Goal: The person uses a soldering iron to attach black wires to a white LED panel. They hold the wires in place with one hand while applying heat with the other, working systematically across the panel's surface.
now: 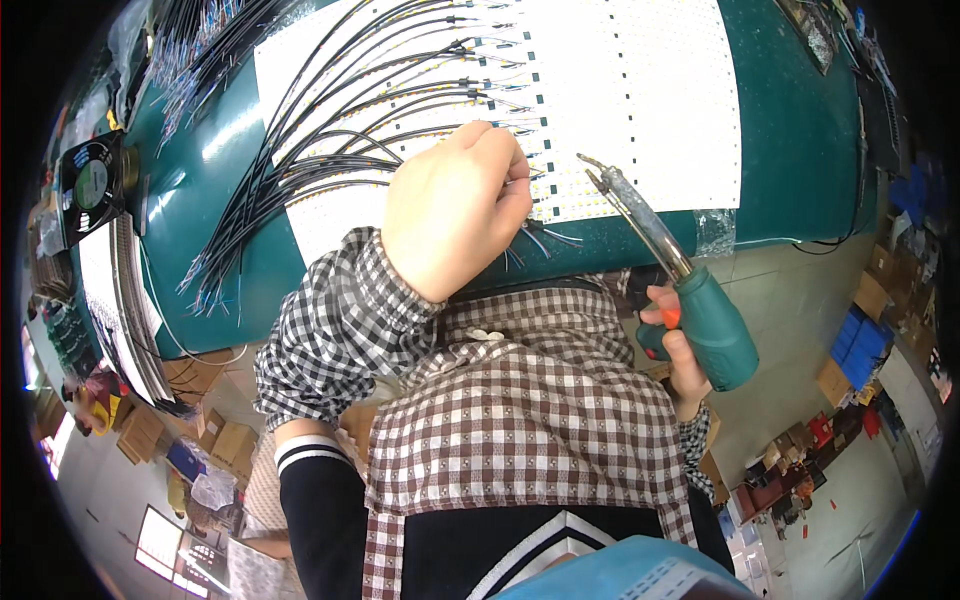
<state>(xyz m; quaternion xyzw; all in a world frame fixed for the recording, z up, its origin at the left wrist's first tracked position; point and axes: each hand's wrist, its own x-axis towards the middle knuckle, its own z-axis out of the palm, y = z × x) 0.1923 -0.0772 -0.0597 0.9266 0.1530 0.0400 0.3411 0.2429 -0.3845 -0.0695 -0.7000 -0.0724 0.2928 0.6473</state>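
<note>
My left hand is closed in a pinch over the near edge of a white LED board sheet. A thin wire end shows just past its fingertips; it belongs to a cable mostly hidden by the hand. Black cables with stripped coloured wires fan across the sheet, their ends lying along a row of dark pads. My right hand grips a green soldering gun with a red trigger. Its metal tip points up and left, above the sheet's near edge and apart from the wire.
The sheet lies on a green tabletop. More cables are bundled at the far left, near a black fan and a stack of long strips. Clear tape covers the front edge. Boxes stand on the floor at right.
</note>
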